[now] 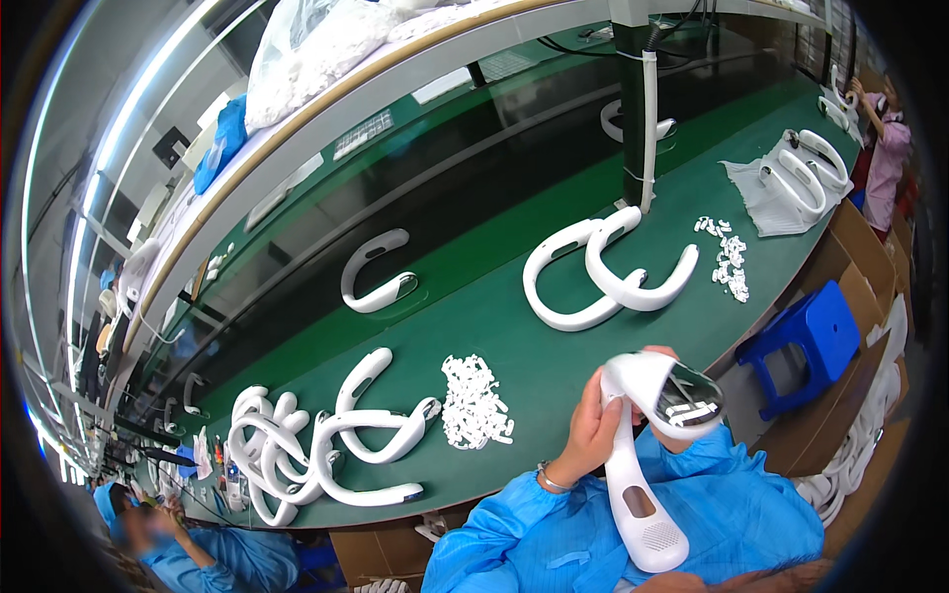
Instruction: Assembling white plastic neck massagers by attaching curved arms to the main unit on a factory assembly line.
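Note:
Over the table's near edge I hold a white, U-shaped housing that looks like a neck fan point(643, 514). One arm, with an oblong opening and a grille of tiny holes, hangs down; a glossy dark panel shows on the other end. My left hand point(591, 435) is closed around the curve from the left, the wrist wearing a bracelet. My right hand point(672, 441) grips it from behind and is mostly hidden by the housing. Nearest on the table lies a pile of small white plastic parts point(474, 403). Two similar white neck fans point(633, 287) lie beyond my hands.
More white neck fans point(366, 494) lie heaped at left. A dark conveyor belt point(297, 287) carries one neck fan point(371, 296). At right are a second small-parts pile point(730, 262), wrapped neck fans point(796, 188), a blue stool point(806, 341) and cardboard boxes. Co-workers sit at left and far right.

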`<control>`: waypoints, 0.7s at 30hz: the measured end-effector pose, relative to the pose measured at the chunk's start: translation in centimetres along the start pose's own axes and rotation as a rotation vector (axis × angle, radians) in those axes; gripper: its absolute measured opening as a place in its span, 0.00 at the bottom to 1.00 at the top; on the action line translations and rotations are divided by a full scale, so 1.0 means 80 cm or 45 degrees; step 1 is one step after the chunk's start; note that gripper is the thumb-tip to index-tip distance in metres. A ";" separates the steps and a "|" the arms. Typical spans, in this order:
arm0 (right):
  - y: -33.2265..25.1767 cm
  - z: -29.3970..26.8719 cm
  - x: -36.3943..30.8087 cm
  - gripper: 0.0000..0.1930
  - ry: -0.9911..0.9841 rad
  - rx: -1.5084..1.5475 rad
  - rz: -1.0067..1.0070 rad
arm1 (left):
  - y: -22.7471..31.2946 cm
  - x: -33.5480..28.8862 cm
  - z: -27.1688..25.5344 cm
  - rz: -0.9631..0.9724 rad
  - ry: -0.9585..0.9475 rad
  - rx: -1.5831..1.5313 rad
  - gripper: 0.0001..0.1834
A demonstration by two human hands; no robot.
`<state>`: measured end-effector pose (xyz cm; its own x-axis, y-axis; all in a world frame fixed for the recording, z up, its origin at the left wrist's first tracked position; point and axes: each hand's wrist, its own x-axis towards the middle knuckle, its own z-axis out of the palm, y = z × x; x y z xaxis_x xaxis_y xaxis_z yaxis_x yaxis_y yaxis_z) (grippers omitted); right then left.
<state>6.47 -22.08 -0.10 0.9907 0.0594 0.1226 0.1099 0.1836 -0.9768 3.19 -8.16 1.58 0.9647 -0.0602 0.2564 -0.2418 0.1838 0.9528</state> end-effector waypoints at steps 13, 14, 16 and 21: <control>-0.025 0.004 -0.001 0.23 -0.215 0.092 0.157 | 0.010 -0.007 0.006 0.186 0.076 0.255 0.21; -0.024 0.003 -0.002 0.23 -0.227 0.062 0.152 | 0.014 -0.008 0.007 0.147 0.067 0.242 0.21; -0.019 0.000 -0.005 0.23 -0.245 -0.009 0.141 | 0.010 -0.008 0.007 0.154 0.104 0.301 0.21; 0.015 0.005 0.010 0.20 -0.220 -0.900 -0.643 | -0.020 0.011 -0.004 0.081 0.197 0.290 0.21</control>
<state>7.33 -21.45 -1.10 0.7908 0.2933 0.5372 0.6114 -0.4178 -0.6720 4.48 -8.16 0.21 0.9470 0.0979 0.3060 -0.3031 -0.0438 0.9520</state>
